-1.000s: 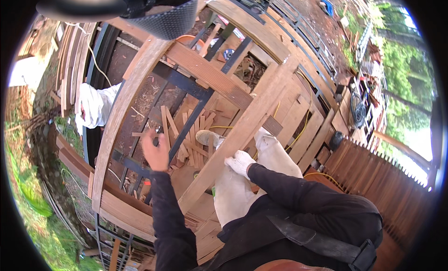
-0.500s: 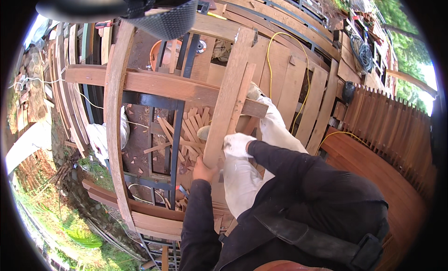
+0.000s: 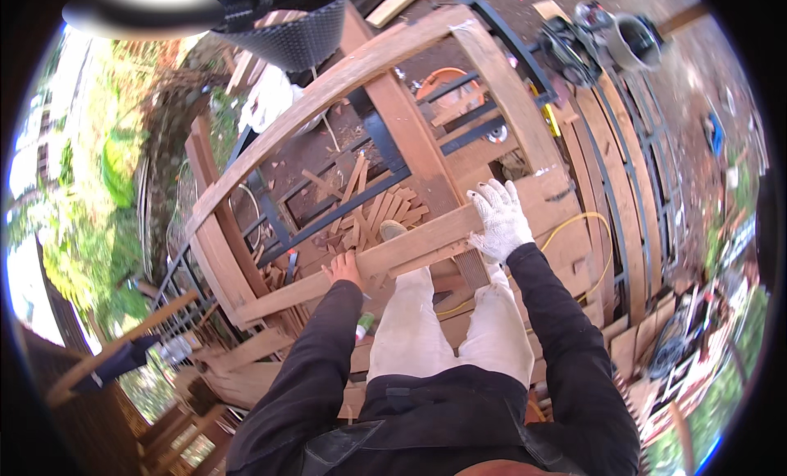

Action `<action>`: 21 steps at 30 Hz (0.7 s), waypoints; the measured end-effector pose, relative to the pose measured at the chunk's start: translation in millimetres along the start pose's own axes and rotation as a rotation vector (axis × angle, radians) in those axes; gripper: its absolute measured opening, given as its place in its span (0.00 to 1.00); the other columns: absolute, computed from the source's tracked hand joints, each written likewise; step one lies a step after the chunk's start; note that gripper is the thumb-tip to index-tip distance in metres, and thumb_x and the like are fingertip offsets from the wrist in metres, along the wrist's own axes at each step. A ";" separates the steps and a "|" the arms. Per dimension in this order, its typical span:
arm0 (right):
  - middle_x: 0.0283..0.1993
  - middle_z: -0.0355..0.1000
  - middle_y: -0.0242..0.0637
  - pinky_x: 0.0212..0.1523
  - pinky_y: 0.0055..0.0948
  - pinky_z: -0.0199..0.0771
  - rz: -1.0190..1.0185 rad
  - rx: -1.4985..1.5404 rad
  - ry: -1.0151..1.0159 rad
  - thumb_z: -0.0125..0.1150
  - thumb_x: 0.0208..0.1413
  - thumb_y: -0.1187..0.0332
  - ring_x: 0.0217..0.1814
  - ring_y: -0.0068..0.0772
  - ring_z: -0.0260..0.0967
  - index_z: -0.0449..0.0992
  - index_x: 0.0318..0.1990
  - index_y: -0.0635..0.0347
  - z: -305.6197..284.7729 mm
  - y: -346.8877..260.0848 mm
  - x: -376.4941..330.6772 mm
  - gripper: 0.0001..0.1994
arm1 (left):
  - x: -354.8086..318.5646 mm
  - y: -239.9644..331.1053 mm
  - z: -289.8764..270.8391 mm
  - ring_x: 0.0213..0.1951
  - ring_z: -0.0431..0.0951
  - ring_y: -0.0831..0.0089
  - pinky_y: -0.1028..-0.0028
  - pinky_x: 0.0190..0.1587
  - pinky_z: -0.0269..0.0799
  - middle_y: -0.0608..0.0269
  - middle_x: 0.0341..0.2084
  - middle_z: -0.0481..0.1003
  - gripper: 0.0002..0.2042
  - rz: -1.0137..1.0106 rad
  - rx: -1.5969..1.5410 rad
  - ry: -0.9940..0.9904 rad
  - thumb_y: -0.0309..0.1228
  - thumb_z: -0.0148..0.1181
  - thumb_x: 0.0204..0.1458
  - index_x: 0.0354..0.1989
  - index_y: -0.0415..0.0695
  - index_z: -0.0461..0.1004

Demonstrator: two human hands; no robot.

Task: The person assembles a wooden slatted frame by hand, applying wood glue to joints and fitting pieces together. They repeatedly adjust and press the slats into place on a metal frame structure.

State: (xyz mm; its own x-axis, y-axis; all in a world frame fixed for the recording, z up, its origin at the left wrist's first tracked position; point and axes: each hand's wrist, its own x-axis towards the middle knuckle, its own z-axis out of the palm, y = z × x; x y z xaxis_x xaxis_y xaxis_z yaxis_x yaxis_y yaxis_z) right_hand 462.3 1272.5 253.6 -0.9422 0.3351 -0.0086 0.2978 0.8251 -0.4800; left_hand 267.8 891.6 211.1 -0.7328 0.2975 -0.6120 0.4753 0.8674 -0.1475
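In front of me a large wooden frame has a long near rail point(image 3: 295, 293) running from lower left to upper right. My bare left hand point(image 3: 344, 269) lies across this rail, fingers wrapped over its top. Farther right, my white-gloved right hand point(image 3: 498, 222) is spread over the rail with its fingers apart and nothing held in it. A narrow wood strip point(image 3: 430, 259) runs along the rail's near side, between my hands. Under the frame passes a broad cross board point(image 3: 418, 132), whose end grain sticks out below my right hand.
Beneath the frame stand dark metal bars point(image 3: 348, 204) and a heap of wood offcuts point(image 3: 381, 216). An orange bucket point(image 3: 451, 89) is at the far side. A yellow hose or cord point(image 3: 607, 230) curves at right, near long boards point(image 3: 619, 132). A grey bucket point(image 3: 635, 43) stands far right.
My view has swung round, so the rail now lies crosswise. The right hand has moved outward along it, from closed at the edge to spread. My left hand stays on the rail.
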 end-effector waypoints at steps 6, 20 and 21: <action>0.48 0.77 0.45 0.72 0.53 0.59 -0.189 -0.164 -0.548 0.76 0.38 0.43 0.57 0.50 0.73 0.76 0.58 0.58 -19.0 34.8 51.7 0.40 | -17.8 -2.4 7.7 0.74 0.57 0.62 0.23 0.69 0.49 0.66 0.65 0.66 0.34 -0.248 -0.147 0.123 0.28 0.71 0.46 0.64 0.56 0.67; 0.43 0.78 0.49 0.51 0.50 0.77 -0.313 -0.149 -0.577 0.81 0.32 0.52 0.50 0.56 0.75 0.79 0.49 0.58 -11.8 20.3 61.9 0.33 | -17.3 -31.1 9.1 0.71 0.61 0.59 0.13 0.65 0.41 0.63 0.61 0.69 0.26 -0.087 -0.301 0.152 0.26 0.66 0.50 0.60 0.55 0.73; 0.43 0.79 0.49 0.52 0.49 0.77 -0.306 -0.158 -0.573 0.81 0.31 0.53 0.51 0.56 0.75 0.79 0.49 0.58 -9.0 21.2 61.2 0.34 | -15.6 -31.6 10.0 0.71 0.61 0.60 0.13 0.66 0.40 0.63 0.60 0.70 0.25 -0.080 -0.326 0.163 0.25 0.64 0.52 0.60 0.55 0.73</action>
State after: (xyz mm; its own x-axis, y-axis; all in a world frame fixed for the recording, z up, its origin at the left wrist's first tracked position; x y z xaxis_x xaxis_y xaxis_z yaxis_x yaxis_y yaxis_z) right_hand 412.4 1314.6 250.8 -0.9076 -0.1828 -0.3779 -0.0176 0.9160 -0.4008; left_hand 269.1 855.6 217.5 -0.8418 0.2605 -0.4727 0.2528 0.9641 0.0811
